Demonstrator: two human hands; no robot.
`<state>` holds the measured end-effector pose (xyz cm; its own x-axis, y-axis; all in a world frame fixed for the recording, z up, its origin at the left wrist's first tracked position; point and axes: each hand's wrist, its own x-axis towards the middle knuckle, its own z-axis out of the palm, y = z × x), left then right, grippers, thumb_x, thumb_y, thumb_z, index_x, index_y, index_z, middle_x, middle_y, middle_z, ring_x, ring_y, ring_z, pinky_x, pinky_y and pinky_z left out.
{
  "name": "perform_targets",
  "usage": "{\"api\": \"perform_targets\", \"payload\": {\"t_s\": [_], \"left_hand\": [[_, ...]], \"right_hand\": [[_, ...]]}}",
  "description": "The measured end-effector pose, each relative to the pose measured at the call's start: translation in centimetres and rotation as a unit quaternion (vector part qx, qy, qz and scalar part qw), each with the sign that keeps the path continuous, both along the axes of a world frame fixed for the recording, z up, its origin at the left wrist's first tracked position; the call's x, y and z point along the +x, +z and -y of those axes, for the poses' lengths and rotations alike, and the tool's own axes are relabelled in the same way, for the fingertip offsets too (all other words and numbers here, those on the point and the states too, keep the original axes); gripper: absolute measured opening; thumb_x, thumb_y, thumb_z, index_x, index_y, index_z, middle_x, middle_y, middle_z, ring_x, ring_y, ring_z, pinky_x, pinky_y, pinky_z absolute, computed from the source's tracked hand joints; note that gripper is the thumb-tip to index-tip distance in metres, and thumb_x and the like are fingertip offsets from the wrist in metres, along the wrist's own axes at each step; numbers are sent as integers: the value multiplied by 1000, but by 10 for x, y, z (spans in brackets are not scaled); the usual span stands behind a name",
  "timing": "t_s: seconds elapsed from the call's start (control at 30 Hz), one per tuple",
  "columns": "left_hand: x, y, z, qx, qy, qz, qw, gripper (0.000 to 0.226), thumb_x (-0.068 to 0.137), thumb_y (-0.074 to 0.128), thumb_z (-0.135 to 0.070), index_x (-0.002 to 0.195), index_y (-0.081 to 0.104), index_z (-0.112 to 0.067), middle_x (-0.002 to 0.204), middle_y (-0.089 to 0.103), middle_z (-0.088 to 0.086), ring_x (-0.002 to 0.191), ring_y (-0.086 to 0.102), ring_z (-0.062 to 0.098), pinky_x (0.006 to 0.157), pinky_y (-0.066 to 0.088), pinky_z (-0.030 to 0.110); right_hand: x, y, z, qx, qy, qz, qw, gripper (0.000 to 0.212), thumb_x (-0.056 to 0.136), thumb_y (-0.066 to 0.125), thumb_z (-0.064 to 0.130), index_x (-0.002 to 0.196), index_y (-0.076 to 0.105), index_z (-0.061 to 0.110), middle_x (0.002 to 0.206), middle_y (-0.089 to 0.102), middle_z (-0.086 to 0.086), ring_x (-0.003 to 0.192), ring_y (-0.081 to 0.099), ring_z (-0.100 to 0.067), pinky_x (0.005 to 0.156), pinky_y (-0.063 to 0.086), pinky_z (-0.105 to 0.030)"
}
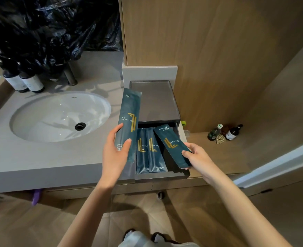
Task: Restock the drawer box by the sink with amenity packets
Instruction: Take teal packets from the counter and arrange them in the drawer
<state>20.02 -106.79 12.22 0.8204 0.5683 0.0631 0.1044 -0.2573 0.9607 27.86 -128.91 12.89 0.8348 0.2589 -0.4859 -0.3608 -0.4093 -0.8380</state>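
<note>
A dark grey drawer box (156,102) stands on the counter right of the sink, its drawer (162,175) pulled out toward me. Two dark teal packets (149,154) with gold marks lie side by side in the drawer's left part. My left hand (114,155) grips a long teal packet (130,113) by its lower end, held upright just left of the box. My right hand (198,157) pinches a shorter teal packet (172,143) by its near end, tilted over the drawer's right side.
A white oval sink (58,116) sits in the grey counter (40,157) at left. Two dark bottles (24,81) stand behind it under a black plastic bag (49,29). Wood panelling rises behind the box. Small bottles (225,132) stand on a lower shelf at right.
</note>
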Motion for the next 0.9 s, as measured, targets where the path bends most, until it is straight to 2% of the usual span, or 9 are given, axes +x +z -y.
{"api": "perform_targets", "payload": {"t_s": [0.1,0.17,0.27,0.37,0.47,0.53,0.63,0.77,0.9], "left_hand": [[-5,4,-3,22,7,1,1000,47,91,59,-9,134,48,-24,136,48,-14,118,41,-4,94,30,0],[-8,7,-6,23,12,1,1000,47,91,59,-9,134,48,-25,135,48,-14,119,43,-1,98,34,4],[-12,9,-10,17,16,-2,1000,46,91,59,-11,132,47,-30,130,47,-19,119,43,0,105,38,28],[-16,10,-11,20,17,-2,1000,47,91,59,-12,133,46,-31,128,44,-23,113,39,-8,102,33,20],[-18,11,-11,26,13,-3,1000,47,92,58,-11,134,46,-29,131,44,-22,111,37,-13,91,29,-1],[-18,11,-12,23,9,-3,1000,47,92,58,-11,134,46,-29,131,43,-22,109,36,-16,84,28,-7],[-19,12,-13,23,8,-2,1000,48,92,58,-12,133,45,-31,130,44,-22,114,39,-8,94,35,8],[-19,12,-16,29,5,0,1000,48,92,59,-10,134,45,-29,131,45,-20,112,40,-10,79,31,-9],[-19,10,-20,28,6,-5,1000,48,92,59,-11,133,45,-31,132,45,-19,117,42,-4,83,35,-2]], "right_hand": [[3,-16,-22,-7,-2,8,1000,41,100,41,10,140,37,19,128,58,-6,106,62,-22,94,52,-41],[2,-21,-34,-45,15,26,999,51,100,41,9,149,25,17,148,40,-4,128,48,-24,106,39,-34],[1,-31,-45,-100,55,59,992,64,99,42,3,153,11,14,158,22,-5,142,29,-24,112,28,-33],[2,-38,-52,-172,106,98,974,75,94,47,-3,154,6,15,157,20,-7,143,27,-27,113,28,-35],[6,-43,-56,-229,150,138,952,86,88,53,-9,154,4,16,156,15,-10,139,32,-30,110,35,-38],[7,-45,-58,-267,188,178,928,86,87,55,-7,154,7,18,159,6,-11,143,21,-33,111,33,-39],[13,-47,-61,-300,260,204,895,76,93,55,10,154,10,21,161,-5,-7,148,1,-34,116,21,-43],[25,-52,-64,-320,328,188,869,72,98,45,41,154,3,27,161,-13,-6,148,-11,-32,119,7,-47],[26,-60,-67,-328,330,166,869,78,96,41,52,153,-7,27,159,-19,-13,147,-14,-31,119,7,-46]]}}
